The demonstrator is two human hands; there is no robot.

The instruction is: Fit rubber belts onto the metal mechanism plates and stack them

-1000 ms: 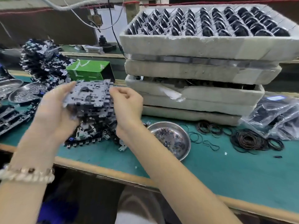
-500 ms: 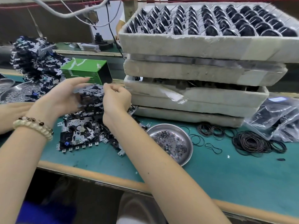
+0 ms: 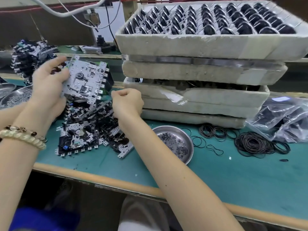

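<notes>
Green bench mat (image 3: 233, 179) spread before you, wooden lip (image 3: 100, 178) along your near edge. Stack of grey foam trays (image 3: 191, 72) ahead, right of your centre. Top tray (image 3: 191, 45) overhangs the ones below, packed with rows of dark round parts (image 3: 233, 19). Steel dish (image 3: 164, 130) on mat just in front of stack, small rings (image 3: 176, 145) heaped inside. Clear plastic bags (image 3: 286, 117) with dark contents at your far right, beside stack. More steel dishes (image 3: 18, 95) at your far left, partly cut off. White cable (image 3: 70, 13) loops across back wall.
</notes>
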